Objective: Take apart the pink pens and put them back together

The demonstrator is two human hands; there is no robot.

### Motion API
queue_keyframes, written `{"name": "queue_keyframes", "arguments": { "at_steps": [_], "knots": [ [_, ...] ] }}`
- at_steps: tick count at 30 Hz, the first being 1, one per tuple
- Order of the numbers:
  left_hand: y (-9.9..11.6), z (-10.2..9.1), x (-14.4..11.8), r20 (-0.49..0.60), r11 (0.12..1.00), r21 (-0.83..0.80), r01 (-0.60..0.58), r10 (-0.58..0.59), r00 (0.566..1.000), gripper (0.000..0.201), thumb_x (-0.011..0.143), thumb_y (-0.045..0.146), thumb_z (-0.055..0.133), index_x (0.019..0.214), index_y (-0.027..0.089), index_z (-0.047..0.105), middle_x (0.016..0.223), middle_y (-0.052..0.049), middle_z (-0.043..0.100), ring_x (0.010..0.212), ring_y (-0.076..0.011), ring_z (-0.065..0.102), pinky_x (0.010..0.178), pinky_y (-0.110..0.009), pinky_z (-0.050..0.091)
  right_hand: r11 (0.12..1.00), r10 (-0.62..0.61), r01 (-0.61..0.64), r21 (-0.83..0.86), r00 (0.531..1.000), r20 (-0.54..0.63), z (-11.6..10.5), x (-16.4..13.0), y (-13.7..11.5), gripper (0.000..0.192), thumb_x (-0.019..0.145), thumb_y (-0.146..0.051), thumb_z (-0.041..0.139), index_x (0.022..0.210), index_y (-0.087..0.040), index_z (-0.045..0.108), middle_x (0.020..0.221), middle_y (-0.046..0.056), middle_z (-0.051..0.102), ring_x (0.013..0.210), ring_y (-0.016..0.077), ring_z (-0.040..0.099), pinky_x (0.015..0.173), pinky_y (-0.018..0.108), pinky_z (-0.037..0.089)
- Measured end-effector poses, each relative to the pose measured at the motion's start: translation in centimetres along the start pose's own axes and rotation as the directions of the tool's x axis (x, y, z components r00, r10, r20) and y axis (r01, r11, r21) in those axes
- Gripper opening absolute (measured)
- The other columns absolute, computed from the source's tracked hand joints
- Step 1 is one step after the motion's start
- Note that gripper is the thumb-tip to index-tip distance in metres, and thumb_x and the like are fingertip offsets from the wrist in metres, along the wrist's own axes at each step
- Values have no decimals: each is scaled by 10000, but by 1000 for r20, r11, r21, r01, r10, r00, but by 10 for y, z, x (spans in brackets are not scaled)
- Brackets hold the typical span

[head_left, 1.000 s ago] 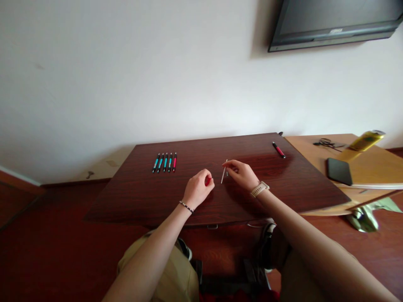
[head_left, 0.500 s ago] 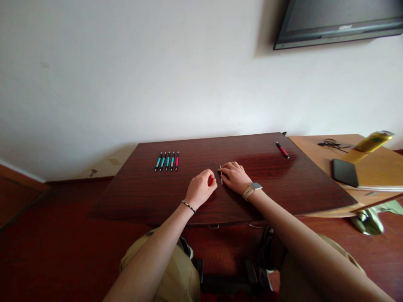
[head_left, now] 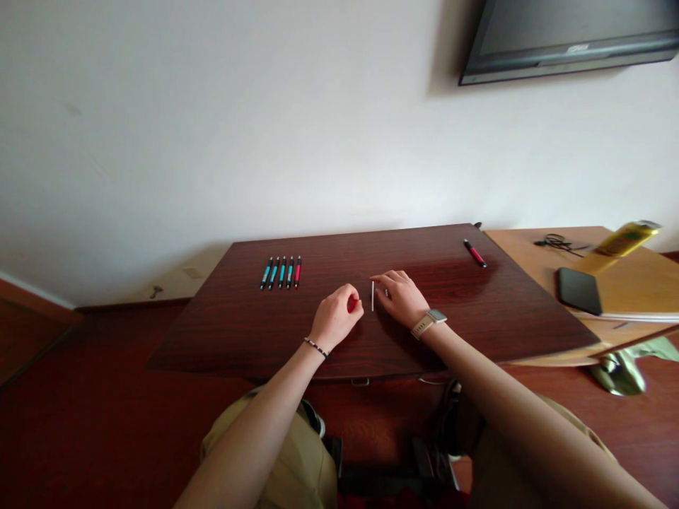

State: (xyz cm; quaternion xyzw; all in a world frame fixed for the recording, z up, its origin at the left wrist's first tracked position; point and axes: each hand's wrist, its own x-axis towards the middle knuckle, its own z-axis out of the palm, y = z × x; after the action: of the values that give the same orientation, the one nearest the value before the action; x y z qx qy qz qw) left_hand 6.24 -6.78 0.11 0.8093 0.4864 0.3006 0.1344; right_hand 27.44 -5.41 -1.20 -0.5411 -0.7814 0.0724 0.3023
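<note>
My left hand (head_left: 337,314) is closed around a red pen part (head_left: 351,304), most of it hidden by my fingers. To its right, a thin white pen refill (head_left: 372,297) lies on the dark wooden table (head_left: 318,353), pointing away from me. My right hand (head_left: 402,295) rests over the table just right of the refill, thumb and fingers apart, the index fingertip by its far end. A small pale piece (head_left: 387,292) shows between thumb and fingers, too small to name. Several blue-and-black pens (head_left: 281,273) and one red-and-black pen (head_left: 298,273) lie in a row on the left.
Another red-and-black pen (head_left: 474,253) lies at the table's far right. A lower wooden surface adjoins on the right, with a phone (head_left: 579,290), a black cable (head_left: 558,242) and a yellow can (head_left: 629,239). A screen (head_left: 573,42) hangs on the wall above.
My right hand has shifted slightly right and its fingers have come off the refill, leaving more of it uncovered. My left hand stays nearly still with the red part.
</note>
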Motion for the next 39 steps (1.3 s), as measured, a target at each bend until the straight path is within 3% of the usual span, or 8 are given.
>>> {"name": "queue_keyframes", "arguments": {
  "at_steps": [3, 7, 12, 15, 17, 21, 29, 39],
  "knots": [
    [-2, 2, 1, 12, 1000, 3, 8, -8, 1000, 82, 913, 171, 615, 886, 230, 566, 827, 12, 671, 715, -155, 628, 696, -267, 444, 977, 59, -52, 208, 998, -25, 0, -8, -10, 307, 987, -223, 556, 1241, -222, 728, 1140, 97, 746, 971, 235, 673, 941, 374, 525],
    [-5, 3, 1, 29, 997, 71, -40, 38, 999, 67, 939, 168, 630, 943, 227, 601, 911, -15, 697, 804, -174, 658, 741, -279, 474, 841, 152, -183, 509, 983, 104, 5, -22, -27, 295, 946, -252, 610, 1209, -224, 740, 1098, 67, 788, 932, 212, 734, 915, 359, 565],
    [-6, -1, 2, 34, 952, 253, -173, 170, 985, 58, 988, 177, 605, 1002, 220, 640, 973, -53, 689, 951, -216, 631, 856, -326, 478, 469, 199, -360, 806, 933, 300, 7, -30, -36, 391, 888, -298, 689, 1264, -195, 714, 1206, 96, 772, 1012, 220, 749, 945, 376, 592],
    [-3, -5, 2, 56, 915, 336, -221, 215, 975, 66, 1006, 192, 596, 1010, 214, 658, 960, -61, 686, 945, -228, 606, 872, -352, 452, 257, 253, -451, 855, 885, 391, 5, -30, -36, 396, 850, -309, 753, 1228, -193, 731, 1255, 115, 753, 1060, 221, 741, 981, 377, 587],
    [-1, -8, 2, 74, 893, 375, -248, 238, 968, 81, 1014, 194, 588, 1023, 212, 666, 962, -64, 690, 954, -238, 597, 862, -365, 434, 175, 265, -478, 861, 865, 426, 3, -30, -37, 383, 839, -300, 774, 1206, -195, 742, 1260, 113, 749, 1075, 214, 738, 1010, 367, 576],
    [4, -11, 1, 110, 854, 418, -310, 291, 950, 109, 1026, 188, 561, 1003, 205, 666, 972, -69, 696, 957, -247, 586, 848, -390, 412, 122, 271, -500, 857, 847, 456, 3, -30, -38, 368, 825, -287, 780, 1178, -191, 756, 1212, 97, 764, 1069, 203, 736, 1028, 347, 562],
    [11, -19, 2, 183, 809, 444, -386, 340, 923, 140, 1022, 163, 544, 985, 204, 673, 965, -81, 698, 975, -257, 580, 868, -407, 404, 160, 243, -509, 846, 851, 466, 6, -26, -37, 352, 787, -299, 778, 1122, -189, 782, 1020, 58, 795, 1055, 214, 729, 1027, 359, 555],
    [14, -28, 2, 234, 781, 424, -459, 395, 889, 162, 1027, 186, 548, 959, 210, 693, 976, -81, 721, 1002, -269, 570, 927, -438, 401, 36, 216, -518, 855, 839, 499, 9, -28, -38, 321, 767, -309, 824, 1062, -191, 780, 1040, 71, 782, 1074, 209, 724, 1072, 373, 542]
  ]
}}
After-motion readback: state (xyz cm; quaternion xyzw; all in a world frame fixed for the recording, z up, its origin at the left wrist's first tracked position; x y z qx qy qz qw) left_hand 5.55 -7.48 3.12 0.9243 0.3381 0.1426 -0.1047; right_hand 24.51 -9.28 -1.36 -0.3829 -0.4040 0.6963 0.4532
